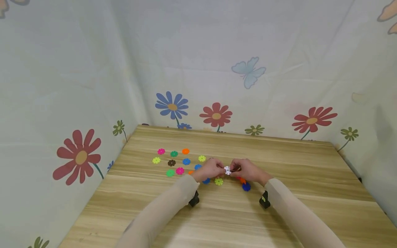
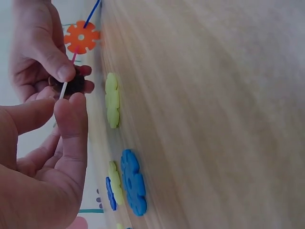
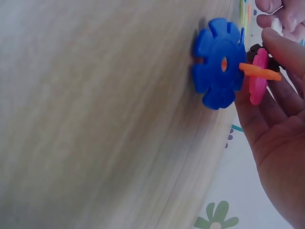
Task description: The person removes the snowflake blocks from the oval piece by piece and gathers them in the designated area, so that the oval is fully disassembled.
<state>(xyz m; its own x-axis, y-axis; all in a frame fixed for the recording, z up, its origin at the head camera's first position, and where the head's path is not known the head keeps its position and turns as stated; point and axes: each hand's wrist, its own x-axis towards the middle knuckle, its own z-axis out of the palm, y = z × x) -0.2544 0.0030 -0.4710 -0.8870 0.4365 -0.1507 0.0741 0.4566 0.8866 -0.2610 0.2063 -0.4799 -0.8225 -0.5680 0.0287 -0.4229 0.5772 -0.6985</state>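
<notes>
In the head view, my left hand [image 1: 212, 168] pinches a white notched flower disc [image 1: 226, 169] between thumb and fingertips. My right hand [image 1: 249, 171] grips a dark brown flower disc [image 2: 76, 86], the near end of a linked chain. After it come a pink disc [image 3: 258, 86], an orange disc [image 3: 263, 72] and a blue disc [image 3: 212, 74], which hangs at the far end close to the tabletop. The white disc's edge meets the brown disc between both hands; whether their slots are joined is hidden by the fingers.
Loose flower discs lie on the wooden table [image 1: 279, 213], mostly left of the hands: pink [image 1: 161, 151], green [image 1: 174, 154], orange [image 1: 185, 151], brown [image 1: 171, 163], blue [image 1: 186, 161] and several more. A yellow-green disc [image 1: 219, 181] lies just below the hands. Patterned cloth surrounds the table.
</notes>
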